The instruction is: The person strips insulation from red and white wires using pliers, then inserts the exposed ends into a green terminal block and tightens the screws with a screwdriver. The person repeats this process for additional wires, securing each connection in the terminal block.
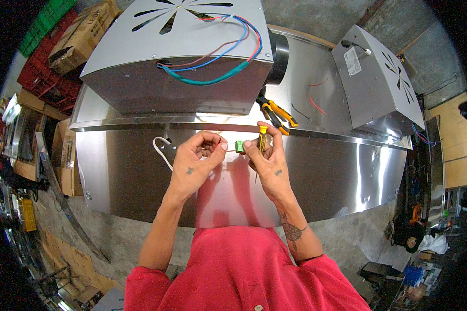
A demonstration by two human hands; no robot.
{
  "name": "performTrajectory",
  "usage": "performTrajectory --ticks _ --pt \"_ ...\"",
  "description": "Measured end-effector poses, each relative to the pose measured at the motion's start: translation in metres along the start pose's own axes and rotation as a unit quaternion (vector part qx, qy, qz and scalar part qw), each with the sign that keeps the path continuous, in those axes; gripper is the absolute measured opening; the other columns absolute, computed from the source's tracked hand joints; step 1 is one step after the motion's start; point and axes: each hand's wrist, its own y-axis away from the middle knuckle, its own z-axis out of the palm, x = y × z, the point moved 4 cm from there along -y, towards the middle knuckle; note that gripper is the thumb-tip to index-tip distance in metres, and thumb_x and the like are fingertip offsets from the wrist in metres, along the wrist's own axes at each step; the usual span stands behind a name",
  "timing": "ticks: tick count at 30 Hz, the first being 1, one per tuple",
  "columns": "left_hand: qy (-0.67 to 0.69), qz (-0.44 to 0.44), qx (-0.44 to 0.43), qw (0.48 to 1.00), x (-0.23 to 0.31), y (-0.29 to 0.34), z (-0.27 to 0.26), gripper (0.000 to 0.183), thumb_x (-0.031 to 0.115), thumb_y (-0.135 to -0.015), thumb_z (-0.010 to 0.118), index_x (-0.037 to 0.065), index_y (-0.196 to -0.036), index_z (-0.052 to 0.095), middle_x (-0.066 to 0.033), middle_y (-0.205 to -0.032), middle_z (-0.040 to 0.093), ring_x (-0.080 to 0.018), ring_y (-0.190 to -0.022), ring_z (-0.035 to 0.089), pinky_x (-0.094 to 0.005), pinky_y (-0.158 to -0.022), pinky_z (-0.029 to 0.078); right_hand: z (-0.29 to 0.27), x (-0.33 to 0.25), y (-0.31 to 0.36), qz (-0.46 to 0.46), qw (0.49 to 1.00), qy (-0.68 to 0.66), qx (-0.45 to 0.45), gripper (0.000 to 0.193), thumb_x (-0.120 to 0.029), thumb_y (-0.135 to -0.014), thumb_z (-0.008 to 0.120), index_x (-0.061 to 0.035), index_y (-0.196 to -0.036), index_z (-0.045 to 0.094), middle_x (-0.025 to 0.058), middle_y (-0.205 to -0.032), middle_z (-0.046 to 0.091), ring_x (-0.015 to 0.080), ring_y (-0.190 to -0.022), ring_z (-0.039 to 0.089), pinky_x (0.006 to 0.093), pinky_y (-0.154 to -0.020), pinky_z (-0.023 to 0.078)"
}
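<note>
"So, what have you got there?"

"My right hand (269, 165) is closed, thumb pressing the green terminal block (239, 146), with a yellow-and-black screwdriver (263, 137) tucked among my fingers, shaft down."

"And the left?"

"My left hand (193, 161) is curled, thumb and forefinger pinched on a pale wire (231, 151) that runs toward the block. I can't tell whether its end sits inside."

"Where's the block, exactly?"

"Between my two hands, above the shiny metal panel (124, 176). A white cable (161, 153) loops just left of my left hand."

"And the pliers (285, 114)?"

"They lie beyond my right hand, near the big grey box (119, 44), yellow handles toward me."
</note>
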Motion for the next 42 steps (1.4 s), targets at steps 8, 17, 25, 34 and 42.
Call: performTrajectory --ticks 8,17,25,34,42 --pt "-0.066 0.061 0.008 0.996 0.002 0.002 0.001 0.011 0.009 -0.094 0.076 0.004 -0.099 0.067 0.0050 -0.091 0.060 -0.0040 -0.082 0.050 -0.0229 -0.076 0.043 0.004 0.007 0.002 0.013 0.999 -0.033 0.006 0.062 -0.022 -0.105 0.071 -0.0100 -0.156 0.036 0.0055 -0.103 0.068 0.0104 -0.092 0.063 0.0262 -0.079 0.053" --pt "-0.071 0.067 0.014 0.995 0.003 0.001 0.005 0.012 0.007 -0.091 0.077 0.004 -0.094 0.065 0.0049 -0.087 0.059 -0.0040 -0.078 0.048 -0.0231 -0.071 0.043 0.007 0.002 0.003 0.025 0.998 -0.062 0.011 0.060 -0.022 -0.106 0.069 -0.0132 -0.156 0.038 0.0001 -0.103 0.066 0.0064 -0.090 0.062 0.0239 -0.077 0.051" --pt "-0.088 0.076 0.030 0.993 -0.001 0.000 0.004 0.014 0.008 -0.092 0.077 0.004 -0.090 0.064 0.0051 -0.083 0.059 -0.0032 -0.076 0.047 -0.0232 -0.068 0.042 0.009 -0.001 0.004 0.019 0.998 -0.057 0.008 0.061 -0.021 -0.105 0.071 -0.0130 -0.156 0.038 -0.0004 -0.100 0.065 0.0050 -0.085 0.058 0.0222 -0.070 0.044" --pt "-0.077 0.068 0.027 0.994 0.003 0.002 0.004 0.016 0.006 -0.088 0.078 -0.001 -0.090 0.064 0.0020 -0.080 0.063 -0.0042 -0.074 0.051 -0.0240 -0.068 0.046 0.008 0.000 0.004 0.016 0.999 -0.046 0.004 0.062 -0.021 -0.104 0.072 -0.0127 -0.156 0.039 -0.0013 -0.100 0.064 0.0041 -0.083 0.054 0.0220 -0.068 0.042" --pt "-0.106 0.075 0.023 0.991 0.004 0.002 0.004 0.013 0.009 -0.089 0.077 0.002 -0.088 0.065 0.0032 -0.081 0.061 -0.0039 -0.076 0.050 -0.0234 -0.067 0.043 0.010 -0.006 0.005 0.005 0.999 -0.035 0.002 0.062 -0.018 -0.103 0.073 -0.0108 -0.156 0.040 -0.0026 -0.099 0.060 0.0041 -0.082 0.054 0.0212 -0.067 0.042"
